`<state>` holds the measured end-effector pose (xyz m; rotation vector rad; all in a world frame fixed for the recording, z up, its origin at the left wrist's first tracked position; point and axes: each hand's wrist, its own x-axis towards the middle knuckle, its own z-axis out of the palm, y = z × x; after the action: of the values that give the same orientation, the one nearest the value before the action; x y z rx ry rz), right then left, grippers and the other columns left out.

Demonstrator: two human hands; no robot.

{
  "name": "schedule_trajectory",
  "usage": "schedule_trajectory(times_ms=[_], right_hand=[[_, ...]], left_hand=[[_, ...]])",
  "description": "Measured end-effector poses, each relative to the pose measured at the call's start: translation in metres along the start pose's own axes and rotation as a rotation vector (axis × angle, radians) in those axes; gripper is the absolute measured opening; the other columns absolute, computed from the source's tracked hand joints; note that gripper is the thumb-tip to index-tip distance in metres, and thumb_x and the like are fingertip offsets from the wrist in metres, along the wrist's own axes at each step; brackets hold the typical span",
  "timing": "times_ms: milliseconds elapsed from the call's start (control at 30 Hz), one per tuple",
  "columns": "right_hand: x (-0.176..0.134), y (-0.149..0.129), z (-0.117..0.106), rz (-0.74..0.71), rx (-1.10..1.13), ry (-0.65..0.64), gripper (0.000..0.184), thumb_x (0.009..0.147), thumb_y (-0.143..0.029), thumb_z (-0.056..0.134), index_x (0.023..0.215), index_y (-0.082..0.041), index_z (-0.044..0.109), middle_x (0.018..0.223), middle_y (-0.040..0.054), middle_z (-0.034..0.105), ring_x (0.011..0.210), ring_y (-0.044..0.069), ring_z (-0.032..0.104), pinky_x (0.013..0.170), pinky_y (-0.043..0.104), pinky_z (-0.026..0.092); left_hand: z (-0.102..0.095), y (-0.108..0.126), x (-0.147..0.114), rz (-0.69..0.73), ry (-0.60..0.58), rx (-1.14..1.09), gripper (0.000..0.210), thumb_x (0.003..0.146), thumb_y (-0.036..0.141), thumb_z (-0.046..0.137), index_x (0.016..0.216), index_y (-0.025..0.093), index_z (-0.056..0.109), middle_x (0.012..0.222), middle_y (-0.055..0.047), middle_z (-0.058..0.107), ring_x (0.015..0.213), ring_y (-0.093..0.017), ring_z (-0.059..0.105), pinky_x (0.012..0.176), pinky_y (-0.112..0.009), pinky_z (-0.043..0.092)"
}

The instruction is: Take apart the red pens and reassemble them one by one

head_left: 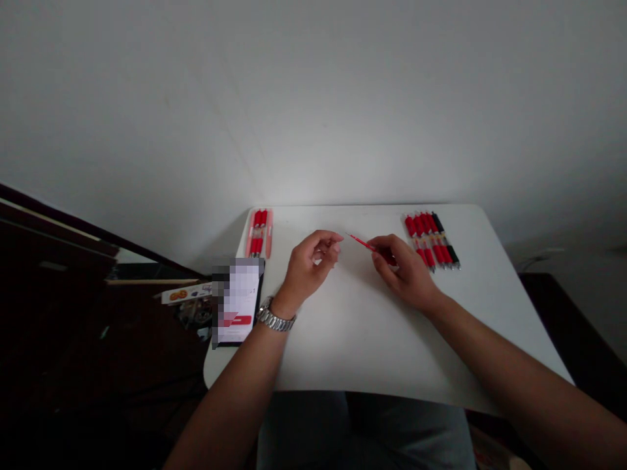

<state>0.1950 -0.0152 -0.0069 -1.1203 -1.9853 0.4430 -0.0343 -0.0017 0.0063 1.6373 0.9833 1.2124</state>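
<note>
Wall (313,98), pale grey, fills the upper frame; below it the white worktop (353,346) spreads across the centre and lower right. A device with a lit screen (240,300) lies along its left edge, probably for reading beside the work. Over the middle are the right hand (406,271) and, facing it, the left hand (311,264), whose grip is loosely curled, thumb and fingertips a narrow gap apart, with nothing visible between. Right of centre lies a row of pens (432,241), red ones with a black one at the right end — side by side, likely to stay orderly. A smaller group, red pens (259,237) flanked by pink sticks (269,235), sits above the device. A metal watch (277,316) circles the left wrist. Smallest is the thin red piece (361,241) at centre, seemingly a pen part: the right hand's grip pinches it, its fine tip aimed at the left fingertips but apart from them — which seems to leave that end free. Thicker red shows inside that palm; whether the two are joined I cannot tell.
</note>
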Motion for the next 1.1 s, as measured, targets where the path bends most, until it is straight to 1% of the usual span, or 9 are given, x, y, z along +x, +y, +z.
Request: schedule_trajectory(times_ms=[133, 233, 367, 567, 733, 1000, 1100], right_hand=[[0.001, 0.001, 0.001, -0.026, 0.016, -0.012, 0.02, 0.1, -0.028, 0.051, 0.119, -0.023, 0.055, 0.093, 0.0059, 0.062, 0.077, 0.018, 0.06, 0.068, 0.033, 0.052], [0.001, 0.001, 0.002, -0.032, 0.019, -0.021, 0.022, 0.098, -0.027, 0.054, 0.12, -0.023, 0.056, 0.095, 0.0064, 0.064, 0.078, 0.019, 0.061, 0.069, 0.033, 0.053], [0.001, 0.002, 0.003, -0.034, 0.016, -0.029, 0.026, 0.096, -0.025, 0.058, 0.121, -0.023, 0.056, 0.093, 0.0052, 0.065, 0.078, 0.018, 0.062, 0.07, 0.032, 0.054], [0.001, 0.003, 0.004, -0.037, 0.003, -0.035, 0.025, 0.093, -0.028, 0.064, 0.118, -0.024, 0.058, 0.092, 0.0051, 0.067, 0.079, 0.019, 0.065, 0.071, 0.033, 0.055], [0.0, 0.006, 0.006, -0.033, -0.014, -0.036, 0.023, 0.094, -0.03, 0.064, 0.115, -0.024, 0.059, 0.093, 0.0054, 0.068, 0.08, 0.02, 0.066, 0.072, 0.034, 0.056], [0.001, 0.004, 0.005, -0.062, -0.01, -0.036, 0.018, 0.095, -0.026, 0.062, 0.112, -0.023, 0.06, 0.092, 0.0057, 0.068, 0.08, 0.019, 0.065, 0.07, 0.033, 0.055], [0.001, 0.003, 0.004, -0.061, -0.001, -0.037, 0.018, 0.095, -0.026, 0.062, 0.113, -0.023, 0.059, 0.093, 0.006, 0.068, 0.081, 0.02, 0.065, 0.071, 0.033, 0.055]], left_hand=[[0.005, -0.003, 0.0, -0.036, -0.052, -0.069, 0.025, 0.094, 0.037, 0.065, 0.114, 0.021, 0.065, 0.096, -0.004, 0.063, 0.078, -0.011, 0.062, 0.067, -0.022, 0.057], [0.008, -0.003, 0.001, -0.053, -0.085, -0.131, 0.025, 0.092, 0.036, 0.069, 0.11, 0.02, 0.064, 0.095, -0.004, 0.063, 0.08, -0.012, 0.062, 0.068, -0.023, 0.059], [0.011, -0.001, 0.001, -0.065, -0.104, -0.186, 0.023, 0.09, 0.035, 0.07, 0.106, 0.02, 0.063, 0.092, -0.003, 0.064, 0.078, -0.012, 0.063, 0.069, -0.024, 0.06], [0.012, 0.002, 0.002, -0.077, -0.095, -0.181, 0.024, 0.091, 0.035, 0.07, 0.109, 0.02, 0.066, 0.095, -0.004, 0.067, 0.078, -0.011, 0.066, 0.072, -0.025, 0.06], [0.011, 0.002, 0.003, -0.08, -0.094, -0.161, 0.019, 0.093, 0.036, 0.068, 0.102, 0.02, 0.067, 0.092, -0.004, 0.069, 0.076, -0.012, 0.067, 0.073, -0.026, 0.06], [0.009, 0.002, 0.003, -0.098, -0.136, -0.149, 0.017, 0.093, 0.035, 0.068, 0.103, 0.02, 0.069, 0.094, -0.004, 0.071, 0.078, -0.012, 0.069, 0.078, -0.027, 0.06], [0.009, 0.002, 0.003, -0.097, -0.125, -0.159, 0.02, 0.093, 0.037, 0.068, 0.103, 0.02, 0.069, 0.094, -0.004, 0.071, 0.078, -0.012, 0.069, 0.077, -0.028, 0.061]])
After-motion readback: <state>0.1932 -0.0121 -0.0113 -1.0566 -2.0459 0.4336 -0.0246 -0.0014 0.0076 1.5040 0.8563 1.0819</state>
